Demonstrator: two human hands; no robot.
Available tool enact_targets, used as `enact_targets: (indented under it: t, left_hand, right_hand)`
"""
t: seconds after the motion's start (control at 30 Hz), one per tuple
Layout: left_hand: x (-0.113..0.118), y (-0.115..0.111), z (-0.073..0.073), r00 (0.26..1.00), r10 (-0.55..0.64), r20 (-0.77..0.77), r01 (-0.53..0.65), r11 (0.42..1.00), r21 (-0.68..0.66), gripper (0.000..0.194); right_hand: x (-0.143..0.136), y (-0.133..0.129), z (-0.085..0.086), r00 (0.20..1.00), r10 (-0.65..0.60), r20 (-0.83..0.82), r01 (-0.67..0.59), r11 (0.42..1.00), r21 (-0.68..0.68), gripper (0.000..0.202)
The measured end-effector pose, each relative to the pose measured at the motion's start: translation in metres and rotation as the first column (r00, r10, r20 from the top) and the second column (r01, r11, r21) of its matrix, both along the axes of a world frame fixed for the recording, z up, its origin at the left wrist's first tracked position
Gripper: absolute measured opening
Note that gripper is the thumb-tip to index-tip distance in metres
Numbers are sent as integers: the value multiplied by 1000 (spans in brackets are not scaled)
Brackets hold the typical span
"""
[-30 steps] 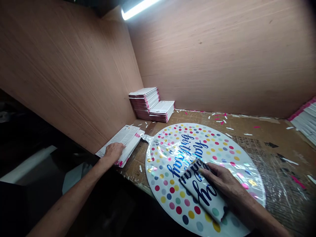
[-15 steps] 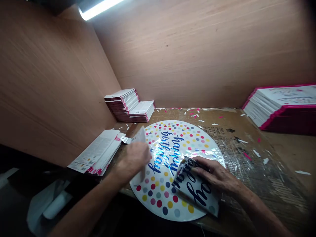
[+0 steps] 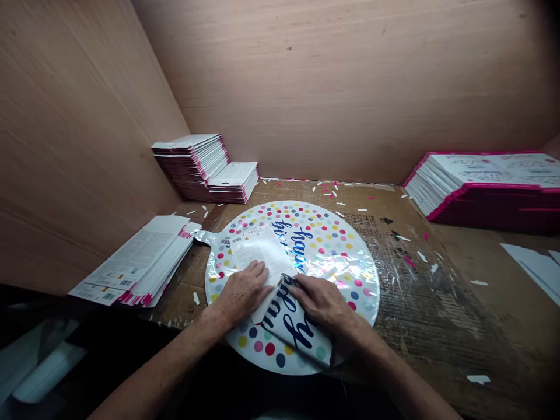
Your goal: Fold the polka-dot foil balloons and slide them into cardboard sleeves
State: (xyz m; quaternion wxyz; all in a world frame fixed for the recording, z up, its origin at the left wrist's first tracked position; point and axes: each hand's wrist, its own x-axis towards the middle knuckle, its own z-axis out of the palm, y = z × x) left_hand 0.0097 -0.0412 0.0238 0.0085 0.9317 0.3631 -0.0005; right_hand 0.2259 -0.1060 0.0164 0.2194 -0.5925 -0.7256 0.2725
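Note:
A flat round foil balloon (image 3: 345, 256) with coloured dots and "happy birthday" lettering lies on the cardboard, its tail pointing left. On top of it rests a white printed card sleeve (image 3: 258, 248), tilted, and my left hand (image 3: 245, 294) holds its near part, thumb towards the right. My right hand (image 3: 324, 300) is closed round the upper end of a folded foil balloon (image 3: 301, 335) with dark blue lettering. That folded end meets the sleeve's right edge between my hands. Whether it is inside the sleeve, I cannot tell.
Stacked card sleeves (image 3: 210, 169) stand at the back left, and a fanned pile of sleeves (image 3: 140, 256) lies at the left edge. A larger pink-edged stack (image 3: 472, 181) is at the right. Paper scraps (image 3: 422, 256) litter the cardboard. Wooden panels (image 3: 289, 87) enclose the back and left.
My left hand has brought the card sleeve right and down onto the flat balloon, against the folded one. My right hand keeps its hold on the folded balloon. The view has shifted.

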Motion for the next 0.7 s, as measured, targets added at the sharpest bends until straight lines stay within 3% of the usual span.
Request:
enact_targets:
  t: [0.1,0.23,0.3,0.4,0.53,0.6,0.67,0.7]
  left_hand:
    - [10,-3,-3,989,-47,-140,55,997,56,20]
    - [17,0,2,972,-76,-221,89,995,48,21]
    - [17,3,6,973,-81,-217,93,995,44,19]
    - [14,5,10,976,-95,-197,114,990,87,18]
    - [12,7,13,966,-211,-147,238,950,201,21]
    - [12,6,15,957,-269,-110,288,930,227,22]
    - [13,2,17,963,-271,-2,263,933,247,23]
    - [14,-1,18,968,-231,102,197,944,265,21]
  right_hand:
    - [-12,3,-7,988,-7,157,2,1000,30,24]
    - [-14,3,-8,985,-36,166,18,994,105,18]
    - [-15,5,-10,978,-135,156,110,980,164,36]
    - [-16,12,-15,962,-238,131,206,954,220,50]
    - [-13,25,-17,954,-277,117,255,952,170,17]
    - [-11,29,-14,951,-298,89,289,952,101,21]
    - [-10,30,-13,945,-328,6,327,942,73,24]
    - [-9,29,-13,935,-352,-52,355,932,74,24]
